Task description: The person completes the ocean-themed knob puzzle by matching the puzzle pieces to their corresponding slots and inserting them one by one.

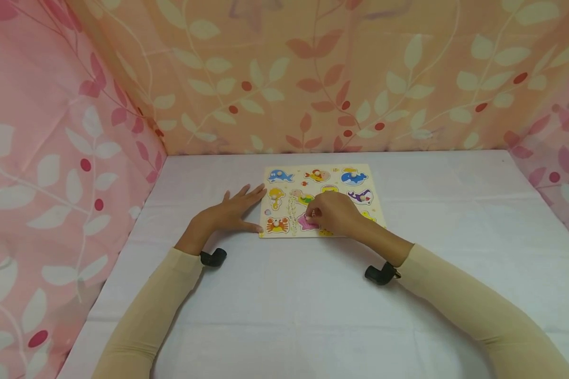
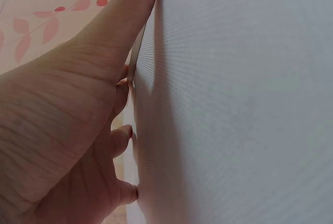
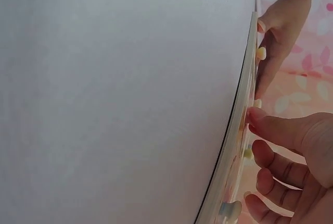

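A wooden knob puzzle board point(image 1: 284, 236) with sea-animal pieces lies flat on the table. My right hand point(image 1: 334, 213) is over its lower middle, thumb and forefinger pinching a pink puzzle piece point(image 1: 305, 223); the piece's knob is hidden by the fingers. In the right wrist view the thumb point(image 3: 276, 128) meets the board's face while the other fingers stay bent above it. My left hand point(image 1: 229, 211) has its fingers spread at the board's left edge, with thumb and fingertips touching that edge. Near it are a crab piece point(image 1: 277, 226) and a seahorse piece point(image 1: 276, 199).
The white cloth-covered table point(image 1: 284, 305) spreads around the board. Along the board's top sit a dolphin piece point(image 1: 281, 176), a fish piece point(image 1: 317, 175) and a blue whale piece point(image 1: 353, 177). A purple whale piece point(image 1: 360, 197) lies at the right. Floral curtains point(image 1: 284, 79) enclose the back and sides.
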Demonstrator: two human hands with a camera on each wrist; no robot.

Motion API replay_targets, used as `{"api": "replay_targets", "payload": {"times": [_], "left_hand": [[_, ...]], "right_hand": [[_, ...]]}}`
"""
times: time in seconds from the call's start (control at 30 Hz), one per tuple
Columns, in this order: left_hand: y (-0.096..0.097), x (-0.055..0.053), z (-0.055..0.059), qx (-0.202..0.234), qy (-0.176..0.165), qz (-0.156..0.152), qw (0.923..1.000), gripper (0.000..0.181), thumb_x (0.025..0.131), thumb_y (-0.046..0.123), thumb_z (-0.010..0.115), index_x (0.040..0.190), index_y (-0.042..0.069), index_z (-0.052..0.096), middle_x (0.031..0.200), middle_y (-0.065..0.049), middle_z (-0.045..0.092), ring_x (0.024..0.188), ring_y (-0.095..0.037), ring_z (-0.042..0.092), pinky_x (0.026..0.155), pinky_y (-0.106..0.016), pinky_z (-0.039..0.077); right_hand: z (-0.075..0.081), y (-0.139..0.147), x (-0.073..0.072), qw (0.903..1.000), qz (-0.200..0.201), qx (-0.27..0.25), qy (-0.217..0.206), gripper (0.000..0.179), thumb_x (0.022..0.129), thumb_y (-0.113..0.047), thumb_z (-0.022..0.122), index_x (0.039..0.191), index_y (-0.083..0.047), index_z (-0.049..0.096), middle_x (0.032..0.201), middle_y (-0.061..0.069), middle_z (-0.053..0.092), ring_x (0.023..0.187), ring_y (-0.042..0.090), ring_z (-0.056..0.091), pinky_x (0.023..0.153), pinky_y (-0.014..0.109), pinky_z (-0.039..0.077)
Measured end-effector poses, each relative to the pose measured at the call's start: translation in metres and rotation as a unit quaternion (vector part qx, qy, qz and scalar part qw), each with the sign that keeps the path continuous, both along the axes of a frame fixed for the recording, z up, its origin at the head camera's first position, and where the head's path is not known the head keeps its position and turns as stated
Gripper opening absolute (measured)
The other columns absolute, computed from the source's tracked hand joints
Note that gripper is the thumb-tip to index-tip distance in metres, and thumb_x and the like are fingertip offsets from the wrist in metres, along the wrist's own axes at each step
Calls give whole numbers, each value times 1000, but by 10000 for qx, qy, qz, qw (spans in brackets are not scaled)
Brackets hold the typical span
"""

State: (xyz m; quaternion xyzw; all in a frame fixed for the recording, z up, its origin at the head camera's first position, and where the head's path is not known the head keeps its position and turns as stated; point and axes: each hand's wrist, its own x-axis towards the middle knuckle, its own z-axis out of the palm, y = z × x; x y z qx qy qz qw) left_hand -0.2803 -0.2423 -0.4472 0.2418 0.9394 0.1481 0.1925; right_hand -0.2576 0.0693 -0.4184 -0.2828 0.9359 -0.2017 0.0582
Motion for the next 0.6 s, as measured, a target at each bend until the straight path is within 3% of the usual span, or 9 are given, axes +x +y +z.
{"api": "replay_targets", "payload": {"times": [0.43,0.6], "left_hand": [[0,2,1,-8,21,5,10000,115,80,65,75,165,27,6,171,7,-2,156,-31,-9,117,-68,-9],[1,2,2,-22,0,26,10000,114,81,65,74,165,27,6,171,7,-2,156,-30,-10,117,-68,-9]], "right_hand": [[4,-6,2,9997,188,125,121,15,89,-24,79,102,-15,82,86,-4,72,82,15,58,75,31,49],[9,-1,5,9999,49,98,122,19,88,-27,81,102,-15,81,83,-5,68,81,17,57,72,32,48]]}}
